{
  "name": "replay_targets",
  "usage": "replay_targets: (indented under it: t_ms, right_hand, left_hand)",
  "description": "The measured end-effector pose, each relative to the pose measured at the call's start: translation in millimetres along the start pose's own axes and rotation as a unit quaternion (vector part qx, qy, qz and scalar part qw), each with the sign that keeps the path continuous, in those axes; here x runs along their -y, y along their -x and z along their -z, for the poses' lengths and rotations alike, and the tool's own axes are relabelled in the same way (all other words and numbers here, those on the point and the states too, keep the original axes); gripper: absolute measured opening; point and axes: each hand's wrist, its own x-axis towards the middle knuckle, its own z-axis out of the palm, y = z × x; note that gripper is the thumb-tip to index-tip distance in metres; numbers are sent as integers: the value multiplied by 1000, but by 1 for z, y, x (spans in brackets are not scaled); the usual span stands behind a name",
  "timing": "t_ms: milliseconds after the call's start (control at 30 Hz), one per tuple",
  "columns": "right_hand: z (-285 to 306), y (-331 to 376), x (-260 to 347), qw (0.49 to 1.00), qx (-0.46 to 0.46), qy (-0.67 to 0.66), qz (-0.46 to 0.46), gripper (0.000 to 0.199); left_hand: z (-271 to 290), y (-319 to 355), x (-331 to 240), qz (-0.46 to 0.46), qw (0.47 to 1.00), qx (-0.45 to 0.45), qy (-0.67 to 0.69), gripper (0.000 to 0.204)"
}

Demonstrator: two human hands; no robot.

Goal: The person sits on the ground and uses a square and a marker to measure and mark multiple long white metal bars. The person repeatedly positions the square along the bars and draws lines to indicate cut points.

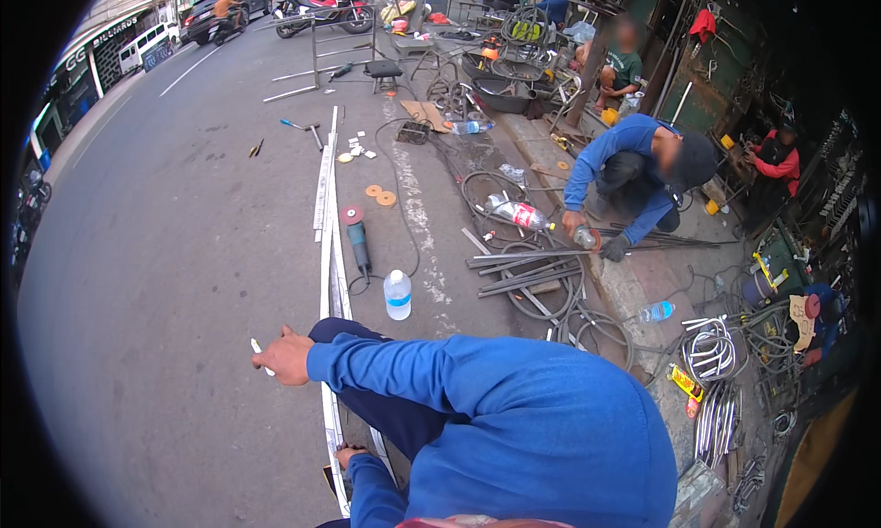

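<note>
My right hand (284, 355) reaches out over the road in a blue sleeve. Its fingers are closed round a slim white marker (256, 346), whose ends stick out. Lower down, my left hand (349, 454) grips the edge of a long pale metal bar (328, 395); its fingers are partly hidden. A yellow-and-black item (328, 477) shows partly beside the bar, too covered to name. My bent knee in dark trousers hides part of the bars. Just beyond it stands a clear water bottle (397, 295) with a blue label.
An angle grinder (358, 244) with a red disc lies past the bottle, near tan discs (381, 195) and a hammer (317, 137). To the right a crouching co-worker in blue (624, 175) handles a jar beside dark steel rods (523, 269). Coiled cables and bottles lie about.
</note>
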Motion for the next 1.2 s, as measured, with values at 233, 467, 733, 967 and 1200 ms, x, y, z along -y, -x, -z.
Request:
replay_targets:
  t_ms: [233,467,733,967,1200]
  right_hand:
    - [-5,-1,5,998,16,54,17,39]
    - [-10,0,-7,999,-5,-25,31,46]
    - [-13,-4,0,996,-17,71,57,30]
    - [-14,-9,-1,997,-1,55,45,28]
    - [-19,-19,-3,997,15,67,44,28]
  left_hand:
    - [2,-1,-2,30,999,20,32,37]
    - [2,-37,18,47,998,8,28,15]
    - [-1,8,3,40,988,-49,144,45]
    - [-2,8,3,35,988,-53,141,47]
    - [-4,1,3,45,989,-68,126,46]
